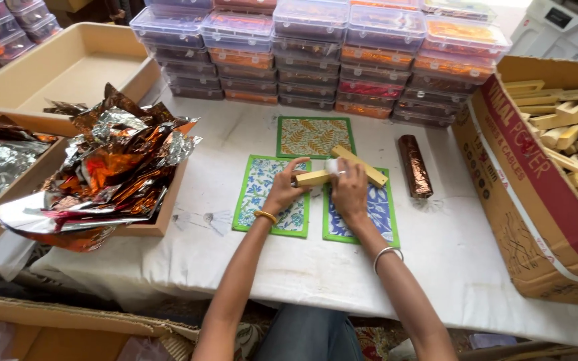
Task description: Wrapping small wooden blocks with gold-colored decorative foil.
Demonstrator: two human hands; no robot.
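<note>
My left hand grips one end of a pale wooden block over a green-edged floral card. Pressing on the middle of the wooden pieces is my right hand, with something small and white at its fingertips. A second wooden stick angles off to the upper right. Below that hand lies a blue floral card. A yellow leaf-patterned card sits just beyond both hands. To the right lies a roll wrapped in copper foil.
Stacks of clear lidded plastic boxes line the back of the white-covered table. A cardboard box with several wooden pieces stands at right. At left, a tray holds crumpled copper and silver foil, and an empty beige tray sits behind it.
</note>
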